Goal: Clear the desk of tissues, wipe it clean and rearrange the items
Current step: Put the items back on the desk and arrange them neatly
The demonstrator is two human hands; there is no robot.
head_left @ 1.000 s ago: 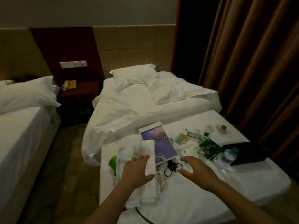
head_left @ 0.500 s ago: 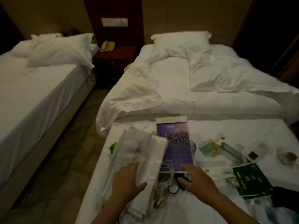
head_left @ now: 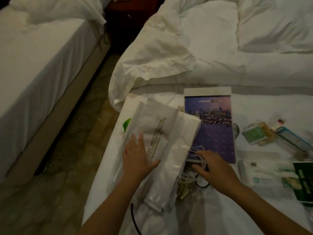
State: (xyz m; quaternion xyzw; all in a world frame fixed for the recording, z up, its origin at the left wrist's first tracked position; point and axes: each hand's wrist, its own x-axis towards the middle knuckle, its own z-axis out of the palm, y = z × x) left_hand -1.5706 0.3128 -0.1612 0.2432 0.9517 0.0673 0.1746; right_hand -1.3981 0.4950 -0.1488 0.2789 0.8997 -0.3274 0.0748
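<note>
Evidently little was done: the left hand point(head_left: 137, 155) lay flat on the paper bags point(head_left: 159, 131), the right hand point(head_left: 216, 170) spread, gripping nothing, over white cords point(head_left: 196, 150); the tissue pack point(head_left: 259, 177) sat untouched further right.

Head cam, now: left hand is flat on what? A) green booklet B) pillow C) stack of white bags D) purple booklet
C: the left hand lies flat, fingers spread, on the stack of white bags, which sits to the left of the purple booklet.
</note>
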